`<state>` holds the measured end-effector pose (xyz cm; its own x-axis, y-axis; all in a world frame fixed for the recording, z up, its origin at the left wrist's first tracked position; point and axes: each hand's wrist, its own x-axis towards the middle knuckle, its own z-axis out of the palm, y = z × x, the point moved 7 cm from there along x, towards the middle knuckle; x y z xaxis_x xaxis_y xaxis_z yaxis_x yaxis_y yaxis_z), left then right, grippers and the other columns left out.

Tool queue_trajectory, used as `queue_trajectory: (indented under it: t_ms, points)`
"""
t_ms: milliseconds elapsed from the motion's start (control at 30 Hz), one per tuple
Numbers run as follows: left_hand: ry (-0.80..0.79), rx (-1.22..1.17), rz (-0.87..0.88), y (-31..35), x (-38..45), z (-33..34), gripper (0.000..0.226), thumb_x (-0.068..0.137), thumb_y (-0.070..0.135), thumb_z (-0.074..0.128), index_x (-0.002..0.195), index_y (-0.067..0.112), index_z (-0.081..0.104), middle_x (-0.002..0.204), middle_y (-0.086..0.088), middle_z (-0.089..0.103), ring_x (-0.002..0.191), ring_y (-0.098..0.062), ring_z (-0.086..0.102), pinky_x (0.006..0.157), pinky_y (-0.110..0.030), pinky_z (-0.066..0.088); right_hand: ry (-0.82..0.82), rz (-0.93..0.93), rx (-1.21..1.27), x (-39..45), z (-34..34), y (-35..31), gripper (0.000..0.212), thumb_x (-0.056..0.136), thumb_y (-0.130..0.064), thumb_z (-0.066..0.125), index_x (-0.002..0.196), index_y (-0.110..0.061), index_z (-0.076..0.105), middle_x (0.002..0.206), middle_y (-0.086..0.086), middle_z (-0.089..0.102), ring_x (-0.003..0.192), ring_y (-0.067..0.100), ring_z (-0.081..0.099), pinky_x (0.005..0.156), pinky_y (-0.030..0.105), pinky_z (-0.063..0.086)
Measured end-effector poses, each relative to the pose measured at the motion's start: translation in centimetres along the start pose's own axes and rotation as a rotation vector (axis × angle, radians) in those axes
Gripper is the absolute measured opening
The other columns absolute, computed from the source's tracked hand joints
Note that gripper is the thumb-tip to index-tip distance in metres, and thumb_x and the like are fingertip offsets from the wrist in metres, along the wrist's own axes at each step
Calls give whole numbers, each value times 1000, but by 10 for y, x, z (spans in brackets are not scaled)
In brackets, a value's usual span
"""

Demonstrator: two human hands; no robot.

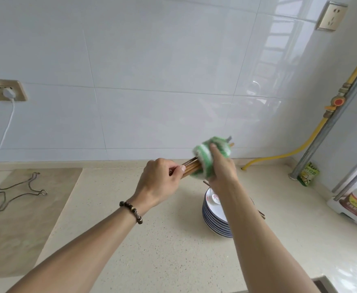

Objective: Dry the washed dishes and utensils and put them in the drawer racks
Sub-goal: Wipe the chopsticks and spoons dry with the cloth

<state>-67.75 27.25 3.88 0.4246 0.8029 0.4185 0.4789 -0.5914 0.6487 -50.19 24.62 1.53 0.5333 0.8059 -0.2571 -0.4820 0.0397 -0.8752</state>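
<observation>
Stack of plates point(212, 216) noted on beige countertop point(152, 250), taken as landmark; pink-marked small dish point(214, 198) lying in top plate; chopsticks point(191, 167) held above and beyond stack, near end pinched in left hand point(159, 182); green-and-white cloth point(207, 159) wrapped round far end, gripped by right hand point(222, 168); wire trivet point(14, 192) well left of stack; green packet point(307, 174) right of it.
</observation>
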Motion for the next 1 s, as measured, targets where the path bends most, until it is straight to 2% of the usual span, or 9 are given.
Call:
queue_trajectory:
  t_ms: [100, 200, 333, 400, 500, 633, 733, 833, 1000]
  points:
    - [30, 26, 31, 7, 0, 1, 51, 98, 28, 60, 50, 17, 47, 42, 9, 40, 38, -9, 35, 40, -22, 23, 73, 0, 5, 7, -3, -4, 25, 95, -32, 68, 105, -9, 62, 88, 7, 69, 76, 23, 67, 87, 47, 59]
    - [114, -5, 2, 5, 1, 0, 47, 98, 21, 60, 52, 22, 48, 43, 10, 46, 35, -7, 38, 39, -18, 25, -175, 28, -84, -14, 28, 29, 20, 98, -28, 65, 105, -9, 64, 92, 11, 72, 84, 28, 70, 85, 52, 56]
    - [-165, 107, 32, -6, -17, 15, 50, 98, 49, 44, 64, 16, 59, 52, 6, 55, 46, -14, 49, 48, -29, 41, -217, -26, -254, -10, 10, 24, 17, 98, -23, 65, 104, -7, 67, 92, 12, 73, 87, 30, 71, 91, 58, 56]
    - [-212, 318, 71, -15, -21, 9, 53, 99, 54, 37, 83, 16, 69, 75, 2, 69, 67, -16, 64, 60, -27, 51, -263, -186, -709, -4, 0, 13, 9, 98, -17, 64, 97, -16, 73, 87, 4, 74, 82, 25, 71, 88, 47, 59]
    - [32, 568, 238, -11, -10, -18, 42, 93, 28, 64, 128, 6, 60, 122, -16, 64, 117, -31, 61, 85, -40, 58, -393, -423, -1670, -10, 3, 22, 16, 95, -9, 56, 96, -19, 68, 72, -6, 62, 72, 23, 65, 70, 33, 52]
    - [-251, 943, 429, 0, 1, 5, 60, 94, 45, 61, 142, 11, 47, 145, -11, 49, 146, -30, 35, 121, -62, 11, -410, -766, -2129, -37, 22, 28, 17, 97, -6, 48, 105, -16, 59, 75, -3, 55, 81, 25, 63, 114, 49, 31]
    - [-517, 895, 315, -15, -9, 23, 41, 106, 49, 34, 122, 16, 52, 114, -3, 64, 101, -21, 63, 94, -43, 50, -393, -913, -2117, -51, 31, 27, 16, 97, -6, 49, 106, -14, 59, 93, 2, 68, 98, 26, 66, 119, 52, 24]
    - [-337, 824, 445, -17, -16, 22, 32, 110, 35, 29, 107, 13, 52, 81, -2, 64, 55, -20, 49, 46, -29, 29, -388, -1164, -2000, -58, 28, 24, 16, 83, 0, 67, 91, -12, 61, 77, 1, 66, 80, 28, 68, 108, 57, 40]
    - [-269, 796, 502, -30, -22, 3, 32, 104, 36, 42, 87, 13, 55, 57, 4, 44, 38, -13, 30, 38, -24, 17, -310, -1199, -2046, -39, -7, 4, 36, 58, 2, 82, 78, -17, 60, 65, -5, 62, 72, 24, 70, 95, 58, 51]
